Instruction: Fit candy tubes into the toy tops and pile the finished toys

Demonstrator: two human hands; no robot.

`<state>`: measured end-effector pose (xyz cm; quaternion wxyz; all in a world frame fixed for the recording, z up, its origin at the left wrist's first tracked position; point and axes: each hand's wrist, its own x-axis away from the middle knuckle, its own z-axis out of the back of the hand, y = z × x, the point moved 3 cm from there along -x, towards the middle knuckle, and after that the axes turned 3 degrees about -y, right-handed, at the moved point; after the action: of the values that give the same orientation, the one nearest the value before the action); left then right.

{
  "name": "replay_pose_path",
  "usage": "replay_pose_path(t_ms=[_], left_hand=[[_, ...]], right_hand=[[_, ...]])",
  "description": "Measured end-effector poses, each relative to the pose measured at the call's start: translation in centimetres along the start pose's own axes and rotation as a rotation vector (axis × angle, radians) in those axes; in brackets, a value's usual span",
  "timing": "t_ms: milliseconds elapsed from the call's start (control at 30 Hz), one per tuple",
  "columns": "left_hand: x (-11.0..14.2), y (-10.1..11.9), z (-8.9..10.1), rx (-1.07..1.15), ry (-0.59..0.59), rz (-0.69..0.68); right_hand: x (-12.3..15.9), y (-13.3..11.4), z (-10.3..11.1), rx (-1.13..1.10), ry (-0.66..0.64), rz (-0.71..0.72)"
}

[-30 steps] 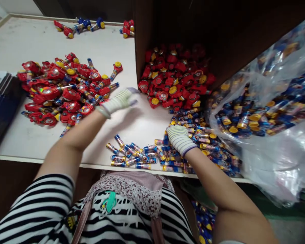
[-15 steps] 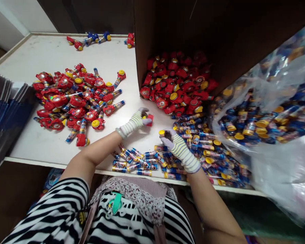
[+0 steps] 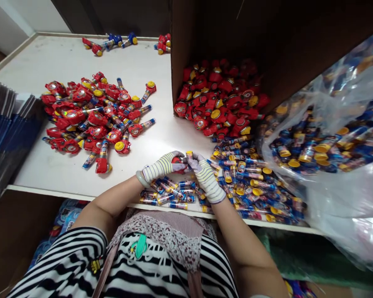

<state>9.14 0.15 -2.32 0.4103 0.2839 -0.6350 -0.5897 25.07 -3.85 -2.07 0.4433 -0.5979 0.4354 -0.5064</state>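
My left hand, in a striped knit glove, is closed on a small red toy part. Touching it from the right, my gloved right hand pinches a small tube with a yellow cap against the red part. Both hands meet above the white table, just over a scatter of small printed tubes near the front edge.
A heap of joined red toys with tubes lies to the left. A brown carton spills red parts. A clear plastic bag of capped tubes sits to the right. Dark blue card stacks stand at the far left.
My left hand came back from the red pile with a red part, and my right hand lifted a tube; the two hands have now come together at the centre.
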Motion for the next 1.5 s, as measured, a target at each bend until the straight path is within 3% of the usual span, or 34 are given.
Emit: replay_pose_path(t_ms=[67, 200, 367, 533, 600, 733, 800, 967, 1033, 1200, 1267, 1333, 1400, 1433, 1500], left_hand=[[0.1, 0.2, 0.6, 0.145, -0.013, 0.008], [0.1, 1.9, 2.2, 0.387, 0.061, -0.048], [0.6, 3.6, 2.3, 0.272, 0.009, -0.083], [1.3, 5.3, 2.1, 0.060, -0.022, -0.086], [1.5, 6.3, 1.9, 0.012, -0.086, -0.074], [1.8, 7.6, 1.7, -0.018, -0.227, -0.075], [1.8, 7.5, 1.8, -0.029, -0.258, -0.092], [1.3, 6.1, 2.8, -0.071, -0.084, -0.115], [1.4, 6.0, 2.9, -0.025, -0.081, -0.100], [1.8, 6.8, 2.6, 0.084, -0.269, -0.114], [1.7, 6.8, 3.0, 0.001, -0.208, -0.120], [1.6, 6.3, 3.3, -0.063, -0.110, -0.090], [1.6, 6.0, 3.3, -0.053, -0.070, -0.060], [1.7, 6.0, 3.1, -0.029, -0.080, -0.056], [2.0, 6.5, 2.8, 0.014, -0.132, -0.087]], right_hand=[[0.5, -0.6, 0.9, 0.097, 0.003, 0.045], [2.2, -2.1, 2.1, 0.576, 0.030, 0.271], [3.5, -2.4, 1.1, 0.905, -0.096, 0.366], [3.9, -3.3, 0.1, 1.124, -0.144, 0.307], [4.1, -3.4, -0.1, 1.066, -0.173, 0.258], [4.5, -1.8, -0.7, 0.544, -0.347, 0.062], [4.5, -1.2, -0.9, 0.409, -0.389, -0.017], [3.8, -2.8, -0.4, 0.748, -0.183, 0.052], [3.9, -3.3, -0.4, 0.773, -0.190, 0.033], [5.1, -2.3, -1.3, 0.281, -0.584, -0.164], [4.5, -2.4, -1.3, 0.364, -0.484, -0.096], [3.8, -3.2, -1.0, 0.616, -0.244, 0.036], [3.5, -3.8, -0.9, 0.822, -0.097, 0.091], [3.5, -3.9, -0.9, 0.840, -0.097, 0.079], [3.9, -3.4, -1.1, 0.660, -0.210, 0.001]])
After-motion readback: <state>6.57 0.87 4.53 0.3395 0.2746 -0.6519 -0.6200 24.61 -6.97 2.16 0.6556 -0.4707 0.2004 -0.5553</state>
